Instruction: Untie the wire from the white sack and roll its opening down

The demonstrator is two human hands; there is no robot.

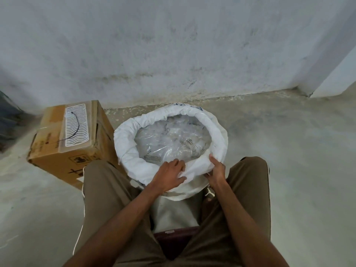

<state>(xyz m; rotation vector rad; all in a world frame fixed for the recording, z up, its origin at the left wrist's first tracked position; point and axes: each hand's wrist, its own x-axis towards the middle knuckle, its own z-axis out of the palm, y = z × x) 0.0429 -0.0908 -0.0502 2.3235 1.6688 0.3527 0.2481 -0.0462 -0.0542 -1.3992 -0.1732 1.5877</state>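
Note:
The white sack (127, 143) stands on the floor between my knees, its opening rolled into a thick rim all round. Inside lies a clear plastic bag (171, 139) with printed marks. My left hand (169, 175) grips the near part of the rolled rim, fingers over the top and thumb under the fold. My right hand (216, 170) holds the rim just to the right, fingers curled round the fabric. A thin black wire (76, 125) lies loose on top of the cardboard box, apart from the sack.
A brown cardboard box (57, 158) stands directly left of the sack, touching my left knee. A stained white wall (173, 54) runs behind. Bare concrete floor (298, 151) spreads to the right. I sit on a dark red seat (173, 236).

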